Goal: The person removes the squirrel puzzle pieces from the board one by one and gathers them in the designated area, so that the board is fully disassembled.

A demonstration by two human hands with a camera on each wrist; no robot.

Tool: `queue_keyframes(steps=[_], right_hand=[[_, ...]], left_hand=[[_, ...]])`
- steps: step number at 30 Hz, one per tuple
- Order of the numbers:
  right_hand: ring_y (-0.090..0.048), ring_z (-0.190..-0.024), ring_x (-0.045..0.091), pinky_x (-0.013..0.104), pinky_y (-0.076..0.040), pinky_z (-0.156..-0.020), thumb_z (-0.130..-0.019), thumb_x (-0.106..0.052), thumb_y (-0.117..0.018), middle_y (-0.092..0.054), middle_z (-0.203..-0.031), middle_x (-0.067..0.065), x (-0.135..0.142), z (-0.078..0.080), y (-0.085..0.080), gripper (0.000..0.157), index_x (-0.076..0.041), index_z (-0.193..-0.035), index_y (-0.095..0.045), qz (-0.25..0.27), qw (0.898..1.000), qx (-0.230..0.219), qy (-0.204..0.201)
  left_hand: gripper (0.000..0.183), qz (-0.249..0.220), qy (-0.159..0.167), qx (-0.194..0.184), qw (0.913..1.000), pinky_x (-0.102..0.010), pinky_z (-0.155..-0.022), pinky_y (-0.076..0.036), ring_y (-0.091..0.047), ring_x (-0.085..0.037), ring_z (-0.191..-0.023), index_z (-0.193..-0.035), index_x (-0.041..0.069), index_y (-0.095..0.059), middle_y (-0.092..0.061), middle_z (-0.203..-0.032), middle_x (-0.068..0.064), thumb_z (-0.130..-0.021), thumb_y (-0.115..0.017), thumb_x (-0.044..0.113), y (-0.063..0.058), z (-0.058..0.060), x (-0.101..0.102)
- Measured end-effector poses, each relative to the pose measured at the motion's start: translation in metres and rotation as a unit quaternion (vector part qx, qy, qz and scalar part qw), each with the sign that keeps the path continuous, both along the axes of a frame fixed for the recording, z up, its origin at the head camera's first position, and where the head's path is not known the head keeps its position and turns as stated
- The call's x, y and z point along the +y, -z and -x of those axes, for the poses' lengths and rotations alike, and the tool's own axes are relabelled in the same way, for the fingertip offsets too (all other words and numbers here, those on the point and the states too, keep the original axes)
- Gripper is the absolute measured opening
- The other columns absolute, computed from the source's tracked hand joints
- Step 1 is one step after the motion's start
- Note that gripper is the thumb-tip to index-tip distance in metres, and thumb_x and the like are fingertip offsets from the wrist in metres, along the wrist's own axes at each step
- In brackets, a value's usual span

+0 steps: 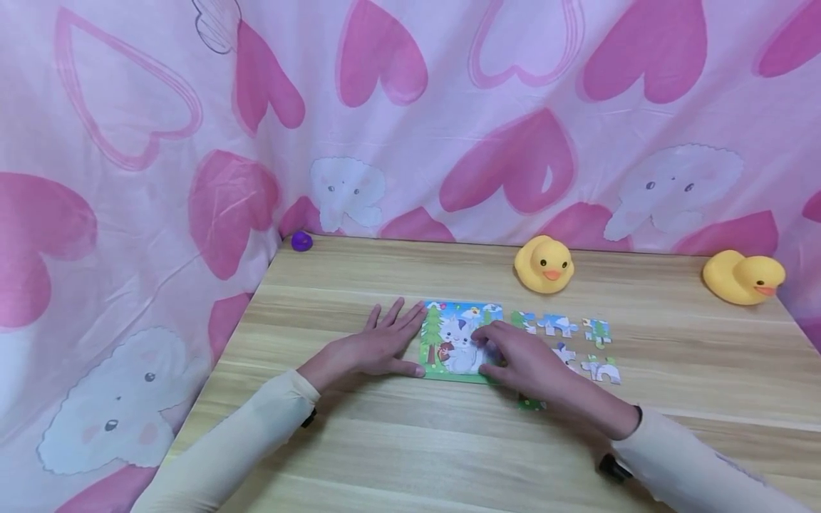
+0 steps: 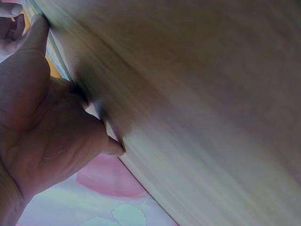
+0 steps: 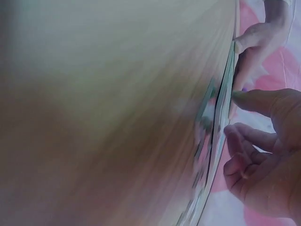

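Observation:
A picture puzzle (image 1: pixel 449 360) with a white cartoon animal among green trees lies flat on the wooden table. My left hand (image 1: pixel 381 349) rests at its left side, fingers spread and fairly straight, the thumb at its lower left corner. Over the right part of the puzzle is my right hand (image 1: pixel 522 356), its thumb and bent index finger apart at the surface. In the right wrist view, no piece shows between the right hand's (image 3: pixel 268 155) thumb and fingers. The area beneath that hand is hidden. Loose puzzle pieces (image 1: pixel 601 369) lie to the right, some partly covered by the hand.
Two yellow toy ducks (image 1: pixel 545 265) sit toward the back and right of the table (image 1: pixel 385 442). A small purple toy (image 1: pixel 301 241) is at the back left corner. A pink heart-patterned curtain (image 1: pixel 410 142) hangs behind and along the left side.

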State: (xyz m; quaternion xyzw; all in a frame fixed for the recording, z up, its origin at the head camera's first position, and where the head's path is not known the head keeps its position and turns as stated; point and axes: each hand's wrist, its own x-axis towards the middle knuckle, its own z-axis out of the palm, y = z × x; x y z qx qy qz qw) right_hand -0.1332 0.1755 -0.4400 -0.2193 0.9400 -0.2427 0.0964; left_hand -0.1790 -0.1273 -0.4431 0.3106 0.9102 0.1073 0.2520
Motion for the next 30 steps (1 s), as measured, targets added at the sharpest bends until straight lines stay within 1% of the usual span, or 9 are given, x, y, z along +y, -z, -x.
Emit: queue_keyframes(steps=[6, 8, 10, 15, 17, 20, 24, 30], right_hand=[[-0.060, -0.098, 0.011, 0.037, -0.058, -0.089, -0.084, -0.032, -0.091, -0.069, -0.124, -0.003, -0.015, 0.001, 0.002, 0.052, -0.021, -0.131, -0.071, -0.028, 0.999, 0.021, -0.020], [-0.061, -0.100, 0.011, 0.038, -0.058, -0.091, -0.084, -0.032, -0.090, -0.069, -0.126, -0.003, -0.017, 0.001, 0.003, 0.051, -0.021, -0.131, -0.072, -0.030, 0.999, 0.023, -0.026], [-0.061, -0.098, 0.010, 0.037, -0.058, -0.090, -0.085, -0.031, -0.090, -0.070, -0.125, -0.002, -0.019, 0.000, 0.003, 0.051, -0.021, -0.131, -0.072, -0.028, 0.999, 0.020, -0.028], [-0.056, -0.086, 0.010, 0.030, -0.051, -0.078, -0.086, -0.027, -0.089, -0.069, -0.116, -0.004, -0.022, 0.001, 0.002, 0.047, -0.019, -0.129, -0.072, -0.013, 1.000, -0.003, -0.018], [-0.055, -0.086, 0.010, 0.027, -0.050, -0.076, -0.086, -0.024, -0.089, -0.068, -0.114, -0.005, -0.022, 0.001, 0.002, 0.046, -0.019, -0.128, -0.071, -0.001, 1.000, -0.016, -0.012], [-0.055, -0.087, 0.010, 0.024, -0.049, -0.075, -0.087, -0.022, -0.089, -0.066, -0.112, -0.005, -0.023, 0.002, 0.003, 0.047, -0.019, -0.129, -0.069, 0.011, 0.999, -0.031, -0.009], [-0.055, -0.088, 0.010, 0.024, -0.049, -0.074, -0.088, -0.022, -0.088, -0.064, -0.110, -0.006, -0.022, 0.005, 0.003, 0.047, -0.019, -0.130, -0.068, 0.011, 0.999, -0.043, -0.014], [-0.055, -0.091, 0.010, 0.025, -0.050, -0.078, -0.088, -0.020, -0.087, -0.064, -0.115, -0.006, -0.019, 0.009, 0.004, 0.046, -0.023, -0.130, -0.069, 0.020, 0.998, -0.062, -0.025]], left_hand=[[0.113, 0.000, -0.001, 0.002, 1.0000, -0.067, -0.130, 0.012, 0.020, -0.033, -0.166, -0.171, 0.022, 0.009, 0.016, -0.180, 0.004, -0.096, -0.059, 0.073, 0.002, -0.001, 0.000], [0.113, 0.001, -0.001, 0.002, 1.0000, -0.067, -0.130, 0.012, 0.020, -0.033, -0.166, -0.171, 0.022, 0.009, 0.016, -0.180, 0.004, -0.096, -0.059, 0.072, 0.002, -0.001, -0.001], [0.112, 0.000, -0.002, 0.001, 1.0000, -0.067, -0.130, 0.012, 0.019, -0.033, -0.166, -0.171, 0.022, 0.008, 0.015, -0.180, 0.004, -0.097, -0.059, 0.072, 0.001, -0.001, -0.001], [0.112, -0.002, -0.003, -0.001, 1.0000, -0.067, -0.130, 0.012, 0.019, -0.033, -0.166, -0.171, 0.021, 0.008, 0.015, -0.180, 0.004, -0.097, -0.060, 0.071, -0.001, -0.001, 0.000], [0.113, 0.000, -0.002, -0.001, 1.0000, -0.067, -0.130, 0.012, 0.019, -0.033, -0.166, -0.171, 0.021, 0.009, 0.016, -0.180, 0.004, -0.097, -0.060, 0.071, -0.002, -0.001, 0.000], [0.113, 0.002, -0.001, 0.002, 1.0000, -0.067, -0.130, 0.011, 0.019, -0.034, -0.165, -0.171, 0.021, 0.009, 0.016, -0.180, 0.004, -0.097, -0.059, 0.071, -0.002, -0.001, 0.000], [0.113, 0.002, 0.001, 0.004, 1.0000, -0.067, -0.130, 0.011, 0.019, -0.034, -0.165, -0.171, 0.021, 0.009, 0.016, -0.180, 0.003, -0.097, -0.060, 0.071, -0.001, -0.001, 0.000], [0.111, -0.003, 0.000, 0.001, 1.0000, -0.068, -0.130, 0.010, 0.018, -0.035, -0.166, -0.171, 0.020, 0.006, 0.014, -0.180, 0.002, -0.097, -0.060, 0.069, -0.003, -0.002, 0.001]])
